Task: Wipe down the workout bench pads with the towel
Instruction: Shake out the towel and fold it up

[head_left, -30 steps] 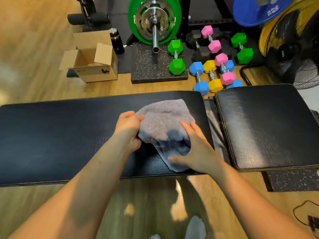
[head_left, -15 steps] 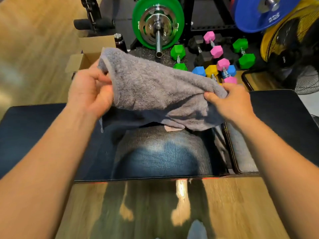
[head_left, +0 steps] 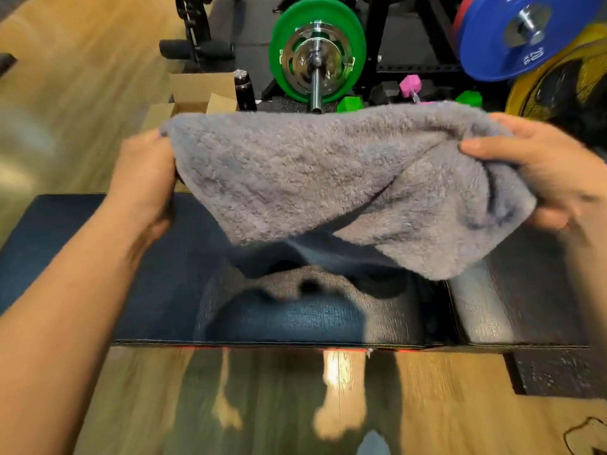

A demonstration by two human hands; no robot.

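Note:
A fluffy grey towel (head_left: 315, 178) hangs spread in the air above the bench, held at both ends. My left hand (head_left: 144, 178) grips its left edge and my right hand (head_left: 545, 172) grips its bunched right edge. Below it lies the long black bench pad (head_left: 157, 284), glossy and reflecting the towel. The shorter black seat pad (head_left: 525, 297) sits to its right across a narrow gap. The towel hides the far edges of both pads.
Behind the bench stand a green weight plate on a barbell (head_left: 317, 50), a blue plate (head_left: 525, 31), a yellow-framed fan (head_left: 565, 87), coloured dumbbells (head_left: 410, 85), a black bottle (head_left: 244, 90) and an open cardboard box (head_left: 200, 93). Wooden floor (head_left: 262, 405) lies nearest me.
Both hands lifted the towel off the long pad and spread it out in the air. The hands have moved further apart and the view has come closer.

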